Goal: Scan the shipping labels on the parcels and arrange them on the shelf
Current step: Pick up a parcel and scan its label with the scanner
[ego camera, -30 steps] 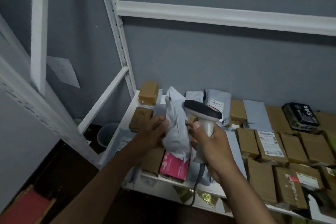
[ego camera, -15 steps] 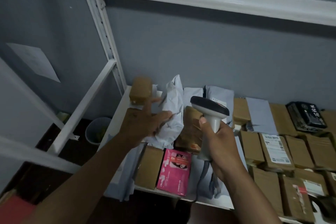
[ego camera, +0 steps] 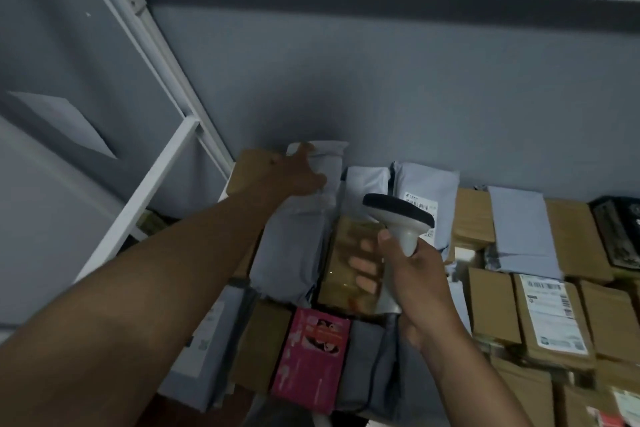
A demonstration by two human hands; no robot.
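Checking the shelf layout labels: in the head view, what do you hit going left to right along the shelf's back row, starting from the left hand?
left hand → grey mailer it rests on → small grey mailer → labelled grey mailer → brown parcel → flat grey mailer → black parcel.

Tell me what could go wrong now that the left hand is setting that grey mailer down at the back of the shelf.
The grey mailer lies on top of other parcels, not flat on the shelf, so it may slide when the left hand lets go. The right hand holds the scanner low over the stack; its cable trails between front parcels and could drag the pink box at the edge.
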